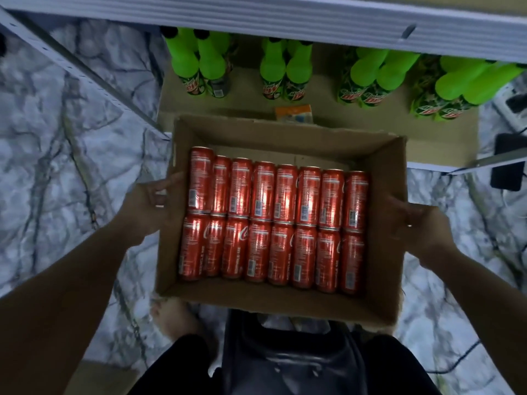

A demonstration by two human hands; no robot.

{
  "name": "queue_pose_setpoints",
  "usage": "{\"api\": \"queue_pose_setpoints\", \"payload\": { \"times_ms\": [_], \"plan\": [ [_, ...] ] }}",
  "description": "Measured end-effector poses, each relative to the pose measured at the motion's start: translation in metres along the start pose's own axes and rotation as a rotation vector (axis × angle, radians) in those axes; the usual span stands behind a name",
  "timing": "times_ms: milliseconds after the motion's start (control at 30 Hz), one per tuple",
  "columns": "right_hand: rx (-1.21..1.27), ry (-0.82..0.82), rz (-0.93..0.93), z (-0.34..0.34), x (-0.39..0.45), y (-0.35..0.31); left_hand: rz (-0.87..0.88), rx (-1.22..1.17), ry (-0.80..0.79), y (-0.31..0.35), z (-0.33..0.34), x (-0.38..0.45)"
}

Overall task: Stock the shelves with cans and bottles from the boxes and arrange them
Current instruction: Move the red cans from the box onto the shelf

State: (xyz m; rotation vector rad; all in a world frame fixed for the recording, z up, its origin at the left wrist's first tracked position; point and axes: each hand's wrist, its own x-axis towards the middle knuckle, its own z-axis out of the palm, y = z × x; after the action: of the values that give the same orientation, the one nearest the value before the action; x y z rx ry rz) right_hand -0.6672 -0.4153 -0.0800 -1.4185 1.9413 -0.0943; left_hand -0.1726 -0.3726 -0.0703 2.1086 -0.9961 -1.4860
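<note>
Both hands, left hand (154,195) and right hand (405,220), grip the sides of the box (379,252) of red cans (273,220). I think she is bringing it to the shelf (313,112); next it must be set down.

Open cardboard box (273,302) holds 16 red cans (273,220) lying in 2 rows.
</note>
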Motion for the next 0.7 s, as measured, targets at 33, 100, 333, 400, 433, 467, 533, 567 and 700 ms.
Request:
{"api": "queue_pose_setpoints", "payload": {
  "times_ms": [33, 100, 333, 400, 433, 467, 533, 567, 700],
  "plan": [
    [-0.007, 0.011, 0.015, -0.002, 0.001, 0.006, 0.002, -0.006, -0.018, 0.000, 0.009, -0.001],
    [-0.005, 0.026, 0.023, -0.007, 0.001, 0.019, 0.016, -0.021, -0.028, 0.000, 0.026, -0.001],
    [-0.057, 0.003, 0.038, -0.015, 0.010, 0.040, 0.007, 0.006, -0.067, 0.002, 0.027, 0.013],
    [-0.077, -0.017, 0.009, -0.013, 0.013, 0.045, 0.012, 0.032, -0.056, 0.003, 0.028, 0.013],
    [-0.083, -0.034, 0.008, -0.013, 0.012, 0.044, 0.032, 0.031, -0.041, 0.002, 0.030, 0.013],
    [-0.097, -0.055, 0.006, -0.014, 0.011, 0.043, 0.071, 0.034, -0.007, 0.002, 0.034, 0.012],
    [-0.125, -0.105, 0.004, -0.014, 0.009, 0.036, 0.180, 0.098, 0.110, 0.006, 0.050, 0.001],
    [-0.143, -0.111, -0.010, -0.013, 0.006, 0.030, 0.228, 0.175, 0.175, 0.007, 0.062, -0.007],
    [-0.248, 0.121, -0.173, 0.001, -0.003, 0.011, 0.331, 0.515, 0.343, 0.017, 0.121, -0.015]
  ]
}}
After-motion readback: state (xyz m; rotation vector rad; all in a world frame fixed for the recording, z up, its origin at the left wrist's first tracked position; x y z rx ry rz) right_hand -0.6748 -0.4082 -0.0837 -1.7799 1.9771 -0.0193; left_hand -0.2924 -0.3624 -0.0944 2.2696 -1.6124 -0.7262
